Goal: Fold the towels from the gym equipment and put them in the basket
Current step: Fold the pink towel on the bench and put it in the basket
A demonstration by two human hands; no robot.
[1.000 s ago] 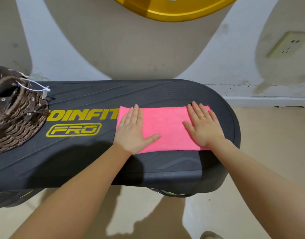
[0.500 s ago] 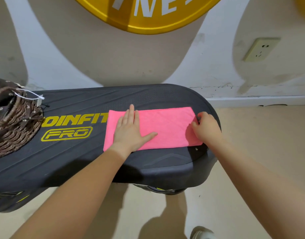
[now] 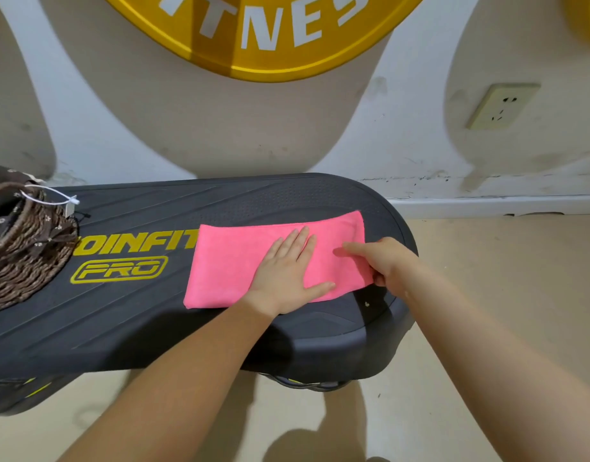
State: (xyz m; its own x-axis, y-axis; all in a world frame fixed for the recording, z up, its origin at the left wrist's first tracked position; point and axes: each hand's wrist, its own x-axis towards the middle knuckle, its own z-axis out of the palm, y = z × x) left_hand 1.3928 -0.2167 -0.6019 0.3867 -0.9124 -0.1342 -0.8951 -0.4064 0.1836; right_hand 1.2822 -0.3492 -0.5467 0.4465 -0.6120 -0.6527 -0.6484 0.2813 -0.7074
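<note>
A pink towel (image 3: 240, 261), folded into a long strip, lies flat on the black gym platform (image 3: 153, 328). My left hand (image 3: 287, 271) presses flat on the towel's middle, fingers spread. At the towel's right end my right hand (image 3: 383, 258) grips the near right corner, with the index finger lying over the cloth. The woven brown basket (image 3: 23, 248) stands at the platform's left end, a white tag on its handle; its inside is mostly out of view.
The platform ends in a rounded edge just right of the towel, with beige floor (image 3: 503, 295) beyond. A wall with a yellow sign (image 3: 253, 35) and a socket (image 3: 500, 106) rises behind. Yellow lettering (image 3: 127, 258) marks the platform between basket and towel.
My left hand slid from the towel's left part to its middle. My right hand went from lying flat to gripping the right end. The camera tilted up a little.
</note>
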